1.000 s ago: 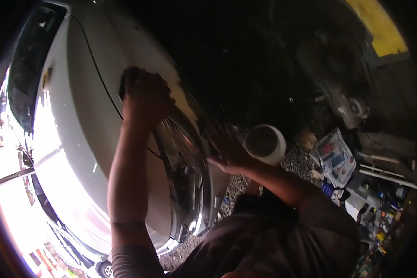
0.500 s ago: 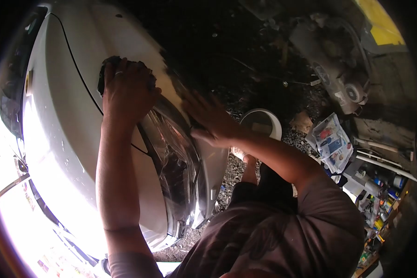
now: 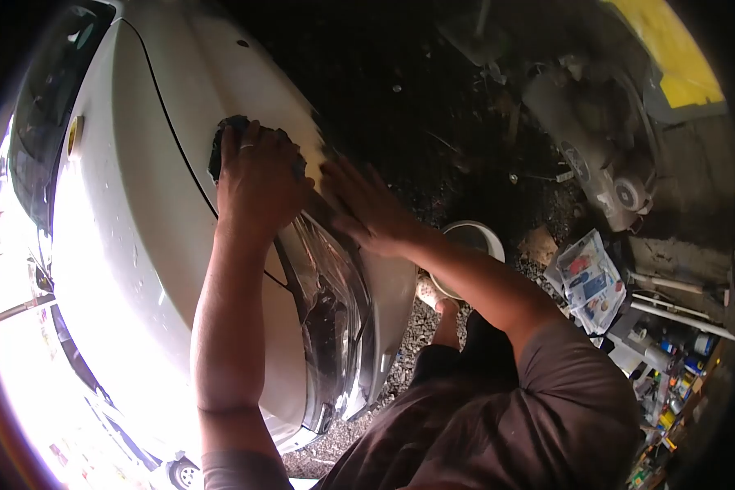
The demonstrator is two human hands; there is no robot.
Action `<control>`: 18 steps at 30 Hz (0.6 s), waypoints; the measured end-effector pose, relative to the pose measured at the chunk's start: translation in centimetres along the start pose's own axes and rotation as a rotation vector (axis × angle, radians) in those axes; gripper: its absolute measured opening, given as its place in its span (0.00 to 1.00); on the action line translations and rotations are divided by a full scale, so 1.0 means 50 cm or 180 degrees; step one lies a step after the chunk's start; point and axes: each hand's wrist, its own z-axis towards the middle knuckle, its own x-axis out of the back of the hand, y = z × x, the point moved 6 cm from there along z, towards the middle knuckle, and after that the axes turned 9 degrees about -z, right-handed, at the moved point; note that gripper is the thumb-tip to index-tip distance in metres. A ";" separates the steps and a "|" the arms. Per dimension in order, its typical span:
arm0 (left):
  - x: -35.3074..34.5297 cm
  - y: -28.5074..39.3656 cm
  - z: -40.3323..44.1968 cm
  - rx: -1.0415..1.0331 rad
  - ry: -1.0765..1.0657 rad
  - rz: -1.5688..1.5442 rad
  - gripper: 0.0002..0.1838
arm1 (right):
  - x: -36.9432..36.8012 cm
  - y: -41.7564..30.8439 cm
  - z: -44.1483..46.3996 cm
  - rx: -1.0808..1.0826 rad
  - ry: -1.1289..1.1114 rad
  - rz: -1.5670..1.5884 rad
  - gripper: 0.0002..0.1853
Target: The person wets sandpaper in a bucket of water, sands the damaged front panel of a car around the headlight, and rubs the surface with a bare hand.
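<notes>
Two bare hands work by the headlight (image 3: 328, 310) of a white car (image 3: 167, 192). The left hand (image 3: 263, 181) is just past the top end of the headlight. Its grip is closed over a dark cloth (image 3: 220, 151), which sits on the car's white front there. A ring is on one finger. The right hand (image 3: 371, 208) is just beside the headlight's top end, with its grip open, fingers long and flat; it looks like it touches the car's edge.

Right of the headlight, a foot (image 3: 427, 291) is on small stones (image 3: 408, 347) near a white bucket (image 3: 496, 245). Farther right of it are a newspaper (image 3: 590, 273) and a pile of bottles and small stuff (image 3: 671, 376). Up and far right of it are a dusty grey thing (image 3: 584, 167) and something yellow (image 3: 684, 69).
</notes>
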 end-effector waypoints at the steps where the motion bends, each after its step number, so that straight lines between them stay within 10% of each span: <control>1: -0.005 0.001 -0.001 0.0027 -0.0045 0.0018 0.27 | 0.004 0.006 0.020 0.0018 -0.0002 0.0000 0.42; 18: 0.006 0.008 -0.012 0.0350 -0.0015 0.0077 0.28 | 0.007 0.010 0.048 -0.0183 -0.0075 0.0072 0.41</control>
